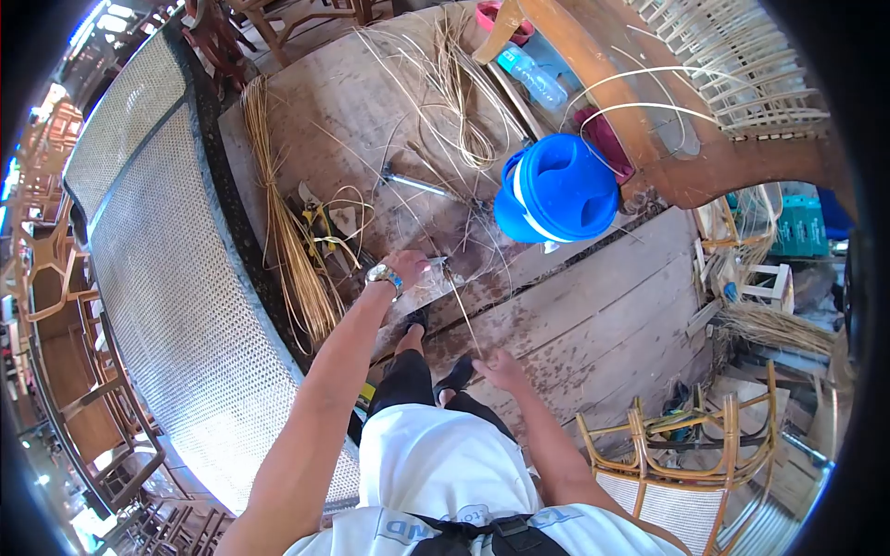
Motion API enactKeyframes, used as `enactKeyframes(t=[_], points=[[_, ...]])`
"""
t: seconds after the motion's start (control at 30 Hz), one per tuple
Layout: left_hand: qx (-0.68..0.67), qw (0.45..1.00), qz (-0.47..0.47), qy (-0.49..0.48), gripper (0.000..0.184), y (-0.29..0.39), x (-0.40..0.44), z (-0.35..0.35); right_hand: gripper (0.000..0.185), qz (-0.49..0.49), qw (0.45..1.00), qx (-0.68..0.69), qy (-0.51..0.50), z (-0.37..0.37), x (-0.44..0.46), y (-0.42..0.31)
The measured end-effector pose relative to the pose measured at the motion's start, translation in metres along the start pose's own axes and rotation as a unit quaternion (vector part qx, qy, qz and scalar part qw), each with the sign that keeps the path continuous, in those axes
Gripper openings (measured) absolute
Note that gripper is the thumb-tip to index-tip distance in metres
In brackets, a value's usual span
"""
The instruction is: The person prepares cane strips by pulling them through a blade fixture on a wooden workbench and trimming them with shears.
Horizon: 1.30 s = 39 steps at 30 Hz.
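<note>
My left hand [405, 268], with a watch [382, 274] on its wrist, is closed over the work floor. Something small and shiny shows at its fingertips, too small to name. My right hand [503, 372], lower and to the right, pinches the near end of a thin rattan strand [463, 309]. The strand runs up to the shiny thing by my left hand. Left of my left hand lie a long bundle of rattan strands [274, 222] and some hand tools [320, 222], partly covered by loose strands.
A blue water jug [567, 188] stands ahead, near a plastic bottle [530, 76] and a wooden furniture frame [593, 56]. A large woven panel [176, 250] fills the left side. Coiled strands [468, 139] lie ahead; a rattan chair [686, 445] is at lower right.
</note>
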<state>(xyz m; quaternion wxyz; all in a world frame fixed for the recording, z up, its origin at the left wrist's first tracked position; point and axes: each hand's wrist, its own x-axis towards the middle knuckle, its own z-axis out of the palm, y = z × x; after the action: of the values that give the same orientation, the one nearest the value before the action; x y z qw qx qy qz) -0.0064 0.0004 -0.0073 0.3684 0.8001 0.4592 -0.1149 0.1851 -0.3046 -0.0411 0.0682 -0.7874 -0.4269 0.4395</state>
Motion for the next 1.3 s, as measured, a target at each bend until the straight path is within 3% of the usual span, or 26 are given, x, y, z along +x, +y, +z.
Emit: enactKeyframes(t=[0.07, 0.17, 0.2, 0.23, 0.27, 0.37, 0.4, 0.43, 0.53, 0.67, 0.73, 0.77, 0.8, 0.87, 0.93, 0.97, 1.07, 1.2, 1.3], points=[[0.001, 1.0, 0.001, -0.007, 0.029, 0.007, -0.003, -0.007, 0.078, -0.077, 0.993, -0.036, 0.08, -0.019, 0.015, -0.045], [0.019, 1.0, 0.013, -0.013, 0.029, -0.007, 0.006, 0.007, 0.08, -0.149, 0.982, 0.02, 0.113, -0.028, 0.065, -0.095], [0.032, 0.999, 0.028, -0.011, 0.03, -0.013, 0.011, 0.013, 0.075, -0.062, 0.98, 0.19, 0.016, -0.048, 0.065, -0.126], [0.034, 0.999, 0.027, -0.013, 0.03, -0.012, 0.009, 0.013, 0.069, 0.029, 0.932, 0.352, -0.081, -0.061, 0.067, -0.144], [0.036, 0.999, 0.031, -0.01, 0.03, -0.012, 0.009, 0.012, 0.047, 0.03, 0.922, 0.375, -0.091, -0.048, 0.088, -0.131], [0.027, 0.999, 0.023, -0.013, 0.03, -0.009, 0.009, 0.007, 0.032, -0.083, 0.9, 0.428, -0.007, 0.004, 0.132, -0.077], [0.018, 1.0, 0.013, -0.019, 0.031, -0.009, 0.008, 0.008, 0.027, -0.112, 0.957, 0.253, 0.086, -0.004, 0.12, -0.081], [0.016, 1.0, 0.012, -0.021, 0.031, -0.015, 0.01, 0.015, 0.024, -0.138, 0.972, 0.066, 0.176, -0.009, 0.111, -0.083], [0.036, 0.998, 0.045, 0.009, 0.031, -0.017, 0.015, 0.017, 0.025, -0.086, 0.98, 0.049, 0.175, -0.013, 0.057, -0.057], [0.004, 1.0, -0.003, 0.005, 0.03, 0.003, -0.001, -0.004, 0.029, -0.011, 0.988, 0.088, 0.126, -0.004, 0.002, 0.007], [0.006, 1.0, 0.002, 0.02, 0.029, 0.003, -0.001, -0.004, 0.044, 0.026, 0.999, -0.019, -0.027, -0.01, 0.004, 0.019], [-0.002, 1.0, -0.001, 0.026, 0.029, 0.003, -0.002, -0.002, 0.044, 0.026, 0.999, -0.021, -0.026, -0.006, 0.01, 0.02], [-0.011, 1.0, -0.006, 0.028, 0.03, 0.002, -0.003, 0.002, 0.053, -0.05, 0.995, -0.055, 0.061, -0.003, 0.014, 0.013], [-0.01, 0.999, -0.009, 0.031, 0.029, 0.0, -0.001, 0.005, 0.07, -0.148, 0.982, -0.058, 0.104, -0.002, 0.044, -0.009], [-0.009, 0.999, -0.013, 0.032, 0.028, 0.003, -0.004, 0.004, 0.072, -0.099, 0.983, 0.155, -0.005, -0.02, 0.069, -0.068], [-0.004, 1.0, -0.01, 0.022, 0.028, 0.007, -0.006, -0.002, 0.067, -0.025, 0.94, 0.332, -0.069, -0.036, 0.068, -0.108], [0.008, 1.0, -0.015, 0.013, 0.028, 0.006, -0.002, -0.002, 0.055, -0.053, 0.961, 0.272, -0.025, -0.021, 0.108, -0.118], [0.014, 1.0, -0.007, 0.02, 0.028, 0.002, -0.001, 0.004, 0.046, -0.089, 0.979, 0.178, 0.045, -0.019, 0.097, -0.101], [-0.011, 0.999, -0.03, 0.014, 0.028, 0.005, -0.004, 0.0, 0.044, -0.044, 0.98, 0.19, 0.033, 0.01, 0.055, -0.021]])
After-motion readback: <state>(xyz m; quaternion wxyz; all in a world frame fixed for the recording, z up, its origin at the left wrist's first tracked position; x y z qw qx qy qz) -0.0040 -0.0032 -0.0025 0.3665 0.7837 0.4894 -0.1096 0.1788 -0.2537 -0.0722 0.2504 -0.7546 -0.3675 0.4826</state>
